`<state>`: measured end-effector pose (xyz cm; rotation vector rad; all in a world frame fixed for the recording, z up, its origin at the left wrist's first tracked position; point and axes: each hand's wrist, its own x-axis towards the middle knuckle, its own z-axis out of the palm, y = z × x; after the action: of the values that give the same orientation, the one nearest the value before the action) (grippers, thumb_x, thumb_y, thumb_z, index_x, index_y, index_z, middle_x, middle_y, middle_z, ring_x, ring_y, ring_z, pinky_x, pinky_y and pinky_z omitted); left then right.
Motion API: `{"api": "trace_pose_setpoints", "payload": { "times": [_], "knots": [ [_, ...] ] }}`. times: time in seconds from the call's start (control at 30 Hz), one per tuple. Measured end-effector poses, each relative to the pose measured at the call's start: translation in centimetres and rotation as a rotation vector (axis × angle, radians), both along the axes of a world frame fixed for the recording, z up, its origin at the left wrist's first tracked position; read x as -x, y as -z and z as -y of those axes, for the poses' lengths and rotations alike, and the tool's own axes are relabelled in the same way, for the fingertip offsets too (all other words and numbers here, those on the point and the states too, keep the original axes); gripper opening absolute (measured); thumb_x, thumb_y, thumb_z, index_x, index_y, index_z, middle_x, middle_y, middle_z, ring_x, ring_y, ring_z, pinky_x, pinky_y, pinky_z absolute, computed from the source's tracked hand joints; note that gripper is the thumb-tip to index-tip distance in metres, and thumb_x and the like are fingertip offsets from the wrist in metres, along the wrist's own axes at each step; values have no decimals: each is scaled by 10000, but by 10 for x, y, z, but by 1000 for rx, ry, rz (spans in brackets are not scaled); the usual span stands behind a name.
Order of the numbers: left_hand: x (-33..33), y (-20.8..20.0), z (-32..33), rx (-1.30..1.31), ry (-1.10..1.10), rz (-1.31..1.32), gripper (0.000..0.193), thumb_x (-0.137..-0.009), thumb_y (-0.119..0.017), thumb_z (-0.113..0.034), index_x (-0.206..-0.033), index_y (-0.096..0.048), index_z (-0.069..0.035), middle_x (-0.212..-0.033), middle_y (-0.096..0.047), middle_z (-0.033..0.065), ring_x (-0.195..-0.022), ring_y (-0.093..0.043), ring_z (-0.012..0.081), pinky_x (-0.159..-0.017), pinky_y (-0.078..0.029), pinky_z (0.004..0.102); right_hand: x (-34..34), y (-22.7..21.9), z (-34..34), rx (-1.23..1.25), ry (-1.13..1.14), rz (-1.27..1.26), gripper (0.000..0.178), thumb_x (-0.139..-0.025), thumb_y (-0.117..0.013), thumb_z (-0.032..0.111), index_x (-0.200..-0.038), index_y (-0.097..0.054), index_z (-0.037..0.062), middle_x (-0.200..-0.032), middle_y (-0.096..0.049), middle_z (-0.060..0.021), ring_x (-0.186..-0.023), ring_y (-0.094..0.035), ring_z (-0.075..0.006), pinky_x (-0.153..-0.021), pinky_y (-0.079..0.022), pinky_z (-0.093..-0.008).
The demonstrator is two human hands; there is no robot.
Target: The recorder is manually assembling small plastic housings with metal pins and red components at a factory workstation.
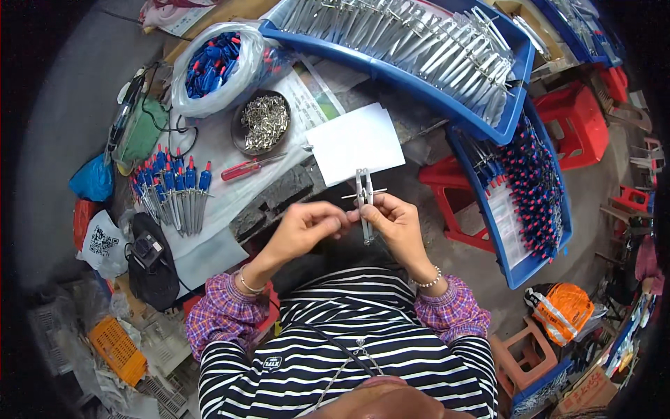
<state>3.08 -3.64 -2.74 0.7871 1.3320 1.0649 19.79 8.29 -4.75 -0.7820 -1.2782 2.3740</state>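
Note:
In my right hand (398, 225) is a silvery metal tool part (361, 183) with two long parallel arms and a thin cross rod, held upright between thumb and fingers. Just left of it, my left hand (305, 227) has its fingers curled into a pinch, its fingertips close to the metal part. Whatever the left fingers may hold is too small or hidden to make out. Beyond my hands lies a white sheet of paper (357, 143). A dark round bowl of small shiny metal pieces (265, 122) stands on the table, near a red-handled screwdriver (243, 170).
A blue tray (391, 68) heaped with silvery metal parts spans the far side. Another blue tray (513, 276) at right holds blue-and-red-tipped pieces. Similar tools (178, 192) lie at left, below a plastic bag (183, 98) of blue parts. Red stools (453, 202) stand at right.

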Motion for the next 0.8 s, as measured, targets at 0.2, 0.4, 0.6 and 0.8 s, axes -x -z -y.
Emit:
{"api": "trace_pose_setpoints", "payload": {
  "times": [0.2,0.4,0.6,0.8],
  "knots": [
    [-1,-13,-17,32,-171,-44,210,-875,-581,-49,-1074,-585,18,-905,-640,58,-755,-589,80,-633,-479,209,-4,2,8,39,-123,27,212,-908,-545,58,-1080,-576,-63,-893,-663,-127,-814,-652,-168,-748,-553,-294],
    [-7,-7,-15,-35,-225,-121,205,-808,-645,22,-1007,-596,31,-888,-625,30,-787,-577,59,-680,-478,196,-3,6,22,23,-93,11,222,-901,-551,34,-1092,-569,-78,-906,-662,-124,-839,-659,-182,-742,-545,-284],
    [-5,-4,-13,-87,-239,-190,184,-804,-640,41,-979,-585,44,-872,-617,37,-737,-581,61,-643,-489,193,4,9,29,-38,-40,30,196,-888,-561,23,-1051,-597,-79,-885,-675,-118,-808,-664,-161,-715,-536,-250],
    [8,-3,-13,54,-128,-274,281,-745,-679,5,-1006,-577,22,-817,-596,19,-667,-558,38,-576,-467,169,11,12,27,-44,-126,110,215,-900,-575,58,-1060,-588,-86,-910,-668,-128,-817,-658,-152,-705,-526,-234]
  ]
}}
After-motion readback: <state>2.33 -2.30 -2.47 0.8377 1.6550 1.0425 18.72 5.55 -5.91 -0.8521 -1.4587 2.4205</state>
